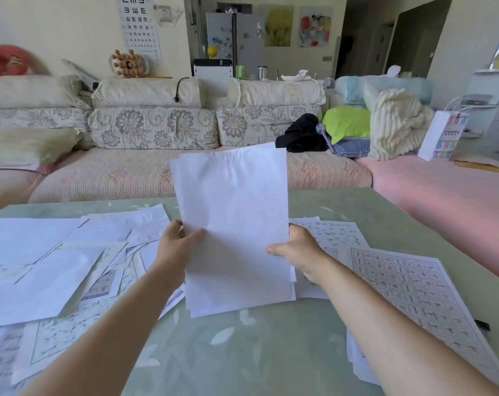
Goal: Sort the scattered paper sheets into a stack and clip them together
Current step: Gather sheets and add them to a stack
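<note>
A stack of white paper sheets (pixel 234 224) stands upright over the middle of the pale green table (pixel 242 352), its lower edge near the tabletop. My left hand (pixel 176 244) grips its left edge, thumb across the front. My right hand (pixel 296 250) grips its right edge, thumb also on the front. Several loose sheets (pixel 42 270), blank and printed, lie overlapping on the table's left side. To the right lie a gridded character sheet (pixel 414 295) and a handwritten sheet (pixel 337 232). A small dark thing (pixel 482 324), maybe a clip, sits at the right table edge.
A long floral sofa (pixel 156 130) runs behind the table, with a pink cover (pixel 442 190) at its right end. On it are a black cloth (pixel 299 132), a green pillow (pixel 348 124), a cream blanket (pixel 397 124) and a white paper bag (pixel 442 135).
</note>
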`<state>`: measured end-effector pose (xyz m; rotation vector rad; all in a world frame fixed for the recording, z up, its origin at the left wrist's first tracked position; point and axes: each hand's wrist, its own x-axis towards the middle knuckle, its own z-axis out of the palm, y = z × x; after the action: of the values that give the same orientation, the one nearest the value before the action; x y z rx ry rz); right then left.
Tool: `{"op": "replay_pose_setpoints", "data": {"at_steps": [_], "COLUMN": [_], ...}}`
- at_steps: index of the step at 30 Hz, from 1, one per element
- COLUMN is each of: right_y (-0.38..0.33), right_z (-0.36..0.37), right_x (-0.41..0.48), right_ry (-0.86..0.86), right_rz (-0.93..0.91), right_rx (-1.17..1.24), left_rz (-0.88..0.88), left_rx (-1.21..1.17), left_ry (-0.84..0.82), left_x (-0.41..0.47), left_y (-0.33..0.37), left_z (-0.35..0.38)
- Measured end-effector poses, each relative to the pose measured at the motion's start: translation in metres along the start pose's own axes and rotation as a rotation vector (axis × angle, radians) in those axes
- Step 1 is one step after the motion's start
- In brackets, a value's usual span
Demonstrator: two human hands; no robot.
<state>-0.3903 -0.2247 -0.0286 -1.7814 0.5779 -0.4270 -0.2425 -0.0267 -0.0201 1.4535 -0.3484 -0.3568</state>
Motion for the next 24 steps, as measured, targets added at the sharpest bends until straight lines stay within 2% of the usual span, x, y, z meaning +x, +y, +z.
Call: {"op": "replay_pose_setpoints", "data": {"at_steps": [6,11,16,21,24], "right_y": [-0.032,-0.045,-0.042,-0.035,-0.030], "right_z": [0.010,0.026,0.034,0.038,0.039], "right_x": [-0.014,-0.025,-0.027,-0.031,-0.031], "right_ry": [0.199,0.220,0.223,0.202,0.183], "right_rz": [-0.192,-0.239,-0.191,-0.126,-0.111], "right_rx": [0.043,0.058,0.078,0.058,0.040], "left_rz": [0.185,0.340,0.281,0.267,0.223], "left_rx": [-0.007,0.003,0.054,0.244,0.265], "left_ry": [-0.012,0.058,0.114,0.033,0.061], "left_x": [-0.020,-0.041,-0.045,-0.040,-0.038], "left_y": [0.030,0.036,0.024,0.005,0.000], "left_z": [-0.004,-0.013,-0.024,-0.030,-0.026]}}
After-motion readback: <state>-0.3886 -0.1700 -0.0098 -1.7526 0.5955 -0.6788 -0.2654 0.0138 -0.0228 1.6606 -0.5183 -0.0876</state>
